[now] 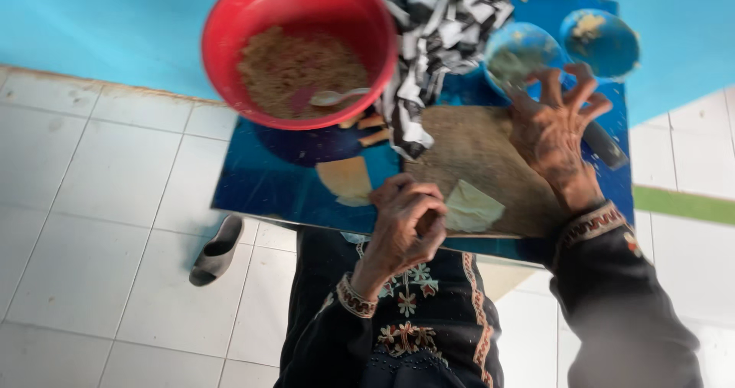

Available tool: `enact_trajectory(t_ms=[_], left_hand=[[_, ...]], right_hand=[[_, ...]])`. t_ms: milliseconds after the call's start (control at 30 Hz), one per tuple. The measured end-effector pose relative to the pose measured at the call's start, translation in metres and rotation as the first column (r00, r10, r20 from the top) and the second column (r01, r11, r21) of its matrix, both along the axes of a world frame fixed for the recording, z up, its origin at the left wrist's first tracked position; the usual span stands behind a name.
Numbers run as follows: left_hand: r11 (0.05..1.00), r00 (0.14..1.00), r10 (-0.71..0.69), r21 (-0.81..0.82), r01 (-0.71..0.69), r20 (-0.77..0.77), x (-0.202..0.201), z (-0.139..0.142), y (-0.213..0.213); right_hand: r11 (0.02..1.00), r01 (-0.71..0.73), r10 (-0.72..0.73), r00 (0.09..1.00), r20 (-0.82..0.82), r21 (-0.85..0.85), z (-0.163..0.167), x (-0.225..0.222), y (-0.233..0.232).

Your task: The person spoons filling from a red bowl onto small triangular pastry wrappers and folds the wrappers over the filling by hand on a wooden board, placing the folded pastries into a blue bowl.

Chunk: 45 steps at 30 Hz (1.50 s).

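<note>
On the brown wooden board (475, 154) atop the blue bench (268, 185), your left hand (406, 223) is clenched beside the thin pale dough sheet (468, 207); it looks soft and tearable, so lift its edge. Your right hand (555, 132), fingers spread, touches the far small blue bowl (521, 55).

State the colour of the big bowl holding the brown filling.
The bowl is red, seen clearly in the head view.

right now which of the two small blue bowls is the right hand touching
The nearer small blue bowl, just left of the other one. The right hand has its fingertips on this bowl's rim; the farther bowl stands untouched.
</note>
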<state>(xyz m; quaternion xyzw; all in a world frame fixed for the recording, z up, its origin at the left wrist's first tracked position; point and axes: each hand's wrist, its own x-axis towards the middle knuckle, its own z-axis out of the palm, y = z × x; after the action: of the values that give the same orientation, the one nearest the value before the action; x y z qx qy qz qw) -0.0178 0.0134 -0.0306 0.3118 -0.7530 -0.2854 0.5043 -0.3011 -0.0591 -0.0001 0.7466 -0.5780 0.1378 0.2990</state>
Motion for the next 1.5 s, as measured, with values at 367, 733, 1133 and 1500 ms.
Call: enact_trajectory(t_ms=[367, 733, 1133, 1500], left_hand=[[1.0, 1.0, 0.018, -0.016, -0.018, -0.003, 0.001, -0.006, -0.001], [0.999, 0.997, -0.052, -0.012, 0.052, -0.048, 0.003, -0.011, -0.004], [0.994, 0.993, -0.107, 0.013, 0.108, -0.044, 0.006, -0.013, -0.006], [0.996, 0.994, -0.085, -0.007, 0.085, -0.067, 0.0, -0.019, -0.005]], right_hand=[[0.86, -0.507, 0.453, 0.811, 0.371, 0.058, 0.071, 0.078, -0.022], [0.612, -0.618, 0.474, 0.786, 0.396, 0.494, 0.06, 0.215, -0.143], [0.799, -0.468, 0.473, 0.877, 0.086, 0.378, 0.04, 0.229, -0.146], [0.656, -0.544, 0.168, 0.782, 0.601, 0.523, 0.075, 0.207, -0.124]])
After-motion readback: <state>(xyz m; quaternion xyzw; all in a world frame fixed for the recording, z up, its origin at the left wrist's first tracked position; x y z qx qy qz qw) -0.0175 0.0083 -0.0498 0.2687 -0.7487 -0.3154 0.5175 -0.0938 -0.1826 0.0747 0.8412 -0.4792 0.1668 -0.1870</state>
